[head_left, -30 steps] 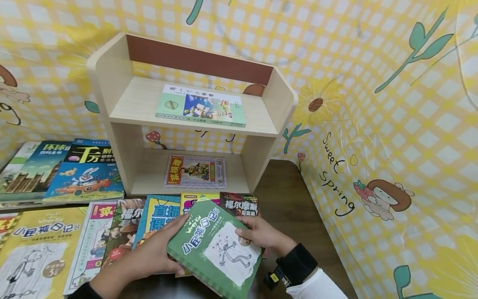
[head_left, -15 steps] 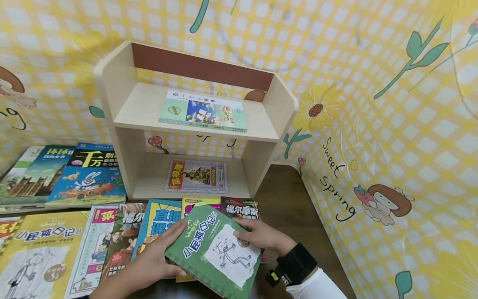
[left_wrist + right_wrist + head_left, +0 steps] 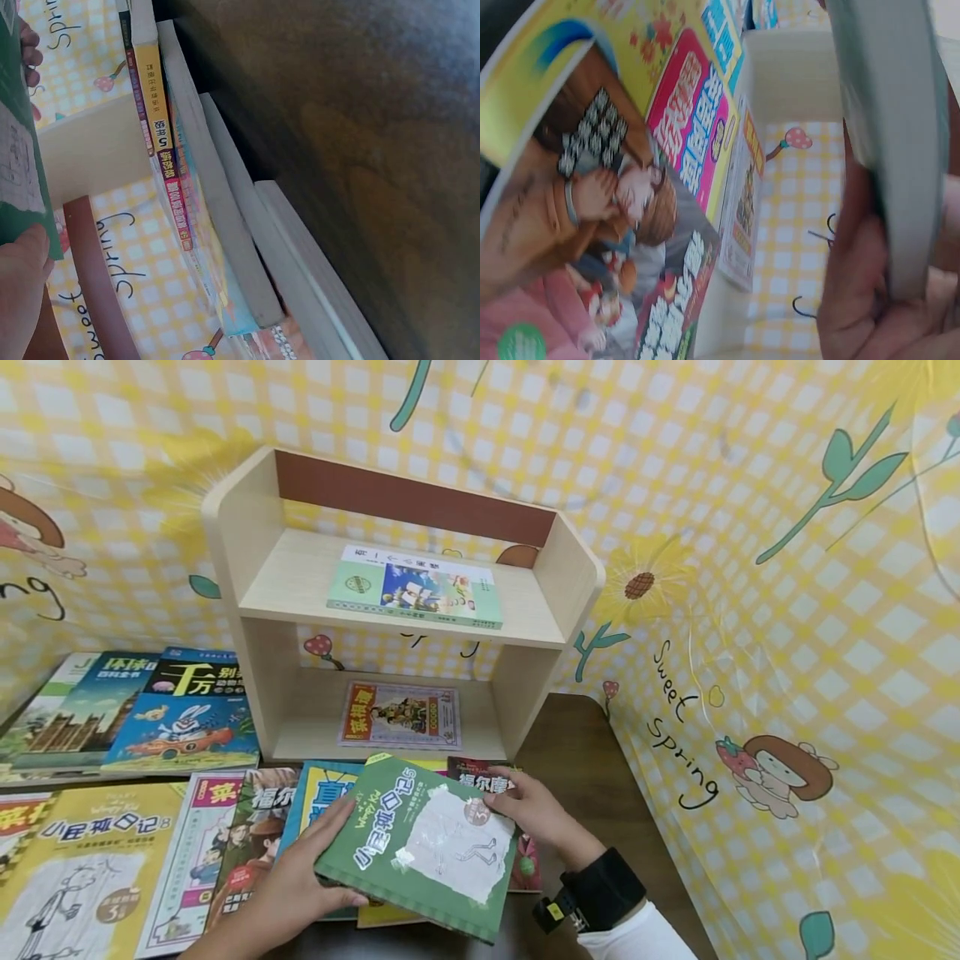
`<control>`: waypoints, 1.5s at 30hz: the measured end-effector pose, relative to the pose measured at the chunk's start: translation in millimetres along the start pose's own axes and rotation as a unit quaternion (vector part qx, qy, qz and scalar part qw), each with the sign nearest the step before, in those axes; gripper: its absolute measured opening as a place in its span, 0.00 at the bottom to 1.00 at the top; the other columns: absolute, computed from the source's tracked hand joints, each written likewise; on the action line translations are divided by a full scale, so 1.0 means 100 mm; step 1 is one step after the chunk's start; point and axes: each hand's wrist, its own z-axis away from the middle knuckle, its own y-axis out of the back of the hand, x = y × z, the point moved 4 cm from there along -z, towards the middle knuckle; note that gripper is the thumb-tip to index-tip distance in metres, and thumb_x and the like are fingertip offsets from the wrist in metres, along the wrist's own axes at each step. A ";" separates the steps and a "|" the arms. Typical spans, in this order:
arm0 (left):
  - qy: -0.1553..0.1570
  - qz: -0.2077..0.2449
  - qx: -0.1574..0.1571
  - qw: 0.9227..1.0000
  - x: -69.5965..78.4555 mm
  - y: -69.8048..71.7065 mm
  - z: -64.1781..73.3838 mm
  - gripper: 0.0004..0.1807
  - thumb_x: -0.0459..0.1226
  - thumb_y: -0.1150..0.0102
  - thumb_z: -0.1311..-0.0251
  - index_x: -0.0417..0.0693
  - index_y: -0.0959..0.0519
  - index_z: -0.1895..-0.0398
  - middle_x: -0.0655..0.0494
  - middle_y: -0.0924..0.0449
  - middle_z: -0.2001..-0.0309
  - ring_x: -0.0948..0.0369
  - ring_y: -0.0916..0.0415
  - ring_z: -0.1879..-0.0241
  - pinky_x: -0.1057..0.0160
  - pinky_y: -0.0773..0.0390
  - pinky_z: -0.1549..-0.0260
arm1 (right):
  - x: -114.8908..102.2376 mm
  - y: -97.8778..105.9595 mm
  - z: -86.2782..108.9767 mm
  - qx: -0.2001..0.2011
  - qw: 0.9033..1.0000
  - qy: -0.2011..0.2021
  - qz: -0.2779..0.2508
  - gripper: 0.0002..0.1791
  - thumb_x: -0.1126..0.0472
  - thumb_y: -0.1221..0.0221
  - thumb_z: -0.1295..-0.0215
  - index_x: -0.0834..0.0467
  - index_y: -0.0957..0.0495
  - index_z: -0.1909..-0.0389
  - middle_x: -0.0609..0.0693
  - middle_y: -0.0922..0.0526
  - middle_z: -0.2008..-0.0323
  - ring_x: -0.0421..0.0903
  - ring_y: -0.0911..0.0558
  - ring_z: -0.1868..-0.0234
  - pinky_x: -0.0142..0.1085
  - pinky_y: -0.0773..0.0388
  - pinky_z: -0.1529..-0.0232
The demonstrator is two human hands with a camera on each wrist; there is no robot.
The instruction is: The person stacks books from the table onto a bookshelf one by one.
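Both hands hold a green comic diary book [image 3: 450, 860] with a line drawing on its cover, tilted above the front row of books. My left hand [image 3: 303, 872] grips its left side, thumb along the lower edge. At the upper right corner my right hand [image 3: 542, 814] pinches it, with the thumb on the cover. In the left wrist view, the left thumb [image 3: 22, 274] lies against the green cover [image 3: 19, 150]. The right wrist view shows the book's page edge [image 3: 900, 150] between the right hand's fingers [image 3: 862, 292].
A two-tier wooden shelf [image 3: 261, 681] stands behind, with a pale green book [image 3: 416, 587] lying on top and a comic [image 3: 401, 716] below. Several books lie left, including a yellow diary book [image 3: 82, 877] and a blue rabbit-cover book [image 3: 180, 718]. Patterned cloth [image 3: 750, 635] hangs around the dark table [image 3: 600, 777].
The green book has turned slightly and shifted up and left in the hands. My right hand has moved up to its corner. The head view has shifted a little.
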 end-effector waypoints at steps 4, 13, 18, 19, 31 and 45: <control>0.005 0.004 0.018 1.000 0.04 0.01 0.01 0.65 0.55 0.23 0.65 0.56 0.52 0.23 0.45 0.62 0.23 0.34 0.62 0.28 0.29 0.41 0.42 | -0.01 -0.01 0.04 0.066 0.995 -0.014 -0.078 0.33 0.56 0.43 0.32 0.61 0.41 0.29 0.62 0.22 0.52 0.46 0.20 0.64 0.36 0.22 0.64; -0.043 -0.004 0.120 0.992 0.22 0.09 0.04 0.63 0.45 0.21 0.61 0.51 0.53 0.23 0.43 0.60 0.23 0.36 0.59 0.28 0.37 0.38 0.40 | -0.23 -0.17 0.22 0.081 0.964 0.021 -0.251 0.38 0.61 0.46 0.31 0.56 0.54 0.24 0.60 0.23 0.50 0.42 0.19 0.63 0.34 0.19 0.65; -0.062 0.018 0.157 0.985 0.32 0.13 0.07 0.64 0.39 0.21 0.60 0.53 0.56 0.22 0.45 0.65 0.23 0.38 0.65 0.27 0.44 0.42 0.35 | -0.38 -0.29 0.37 0.070 0.951 0.063 -0.294 0.42 0.66 0.49 0.30 0.46 0.60 0.23 0.64 0.30 0.42 0.45 0.17 0.58 0.37 0.17 0.61; -0.063 0.015 0.165 0.984 0.34 0.14 0.08 0.64 0.39 0.21 0.60 0.53 0.56 0.22 0.46 0.65 0.23 0.38 0.64 0.27 0.53 0.41 0.34 | -0.40 -0.31 0.40 0.067 0.950 0.070 -0.298 0.43 0.67 0.49 0.30 0.45 0.61 0.23 0.64 0.33 0.39 0.46 0.17 0.57 0.37 0.17 0.60; -0.037 0.012 0.203 0.978 0.53 0.32 0.14 0.65 0.41 0.21 0.58 0.59 0.59 0.22 0.45 0.67 0.23 0.40 0.73 0.26 0.24 0.54 0.41 | -0.62 -0.39 0.66 0.041 0.954 0.187 -0.230 0.59 0.68 0.36 0.40 0.42 0.70 0.24 0.49 0.55 0.24 0.53 0.30 0.35 0.34 0.28 0.41; -0.149 -0.009 0.241 0.959 1.03 0.60 -0.05 0.63 0.35 0.22 0.58 0.52 0.56 0.22 0.59 0.61 0.23 0.40 0.47 0.32 0.88 0.39 0.54 | -0.94 -0.09 0.46 0.050 0.958 0.228 -0.168 0.59 0.65 0.36 0.38 0.42 0.73 0.24 0.47 0.51 0.25 0.50 0.26 0.38 0.36 0.28 0.41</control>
